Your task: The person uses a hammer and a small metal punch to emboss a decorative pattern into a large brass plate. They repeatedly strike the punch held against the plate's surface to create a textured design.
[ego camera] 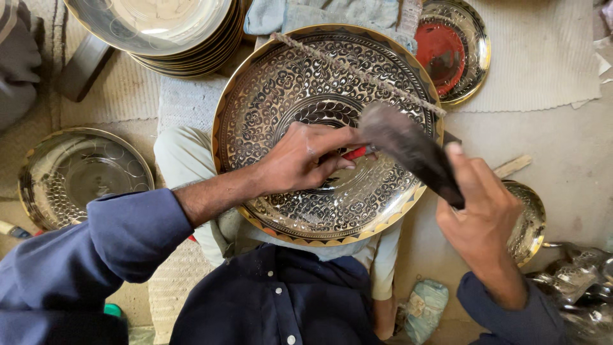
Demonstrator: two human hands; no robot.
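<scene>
The left hand (305,156) pinches a thin red-handled chisel (355,153) against the large engraved brass tray (274,96) (resting on the lap); right fingers (476,185) grip a dark mallet (412,150). A skewed blow could scar the pattern.

I see a large round brass-coloured metal tray (281,96), glossy and densely engraved with a rough scale pattern, and a dark matt mallet (412,153), blurred. The stacked plain metal plates (185,48) look smooth and shiny, the pale woven cloth mat (543,57) coarse and ribbed, and the small round dish (454,48) has glossy red enamel.
</scene>
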